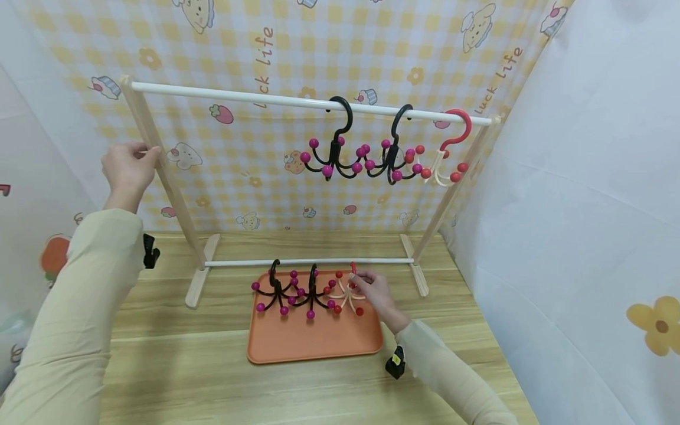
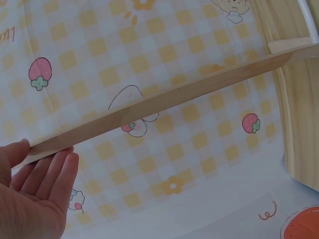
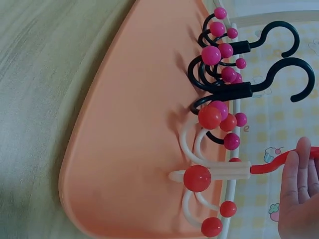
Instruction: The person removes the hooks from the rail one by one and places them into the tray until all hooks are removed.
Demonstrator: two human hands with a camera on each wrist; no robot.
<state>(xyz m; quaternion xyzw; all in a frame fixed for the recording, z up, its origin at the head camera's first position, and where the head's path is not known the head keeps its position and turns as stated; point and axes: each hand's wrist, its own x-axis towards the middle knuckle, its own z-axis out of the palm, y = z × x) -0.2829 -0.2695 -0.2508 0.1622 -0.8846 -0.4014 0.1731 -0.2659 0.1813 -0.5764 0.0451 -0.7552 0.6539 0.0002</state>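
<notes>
Wood-grained table (image 1: 202, 378) meets checked cloth (image 1: 319, 65); left fingers (image 2: 65, 177) pinch a post (image 2: 149, 108), right fingers (image 3: 303, 172) a hook (image 3: 269, 167).

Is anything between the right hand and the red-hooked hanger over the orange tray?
Nothing visible: the right hand holds the red-hooked hanger by its hook. The nearest black hanger is beside it, not between; whether their balls touch, I can't tell.
</notes>
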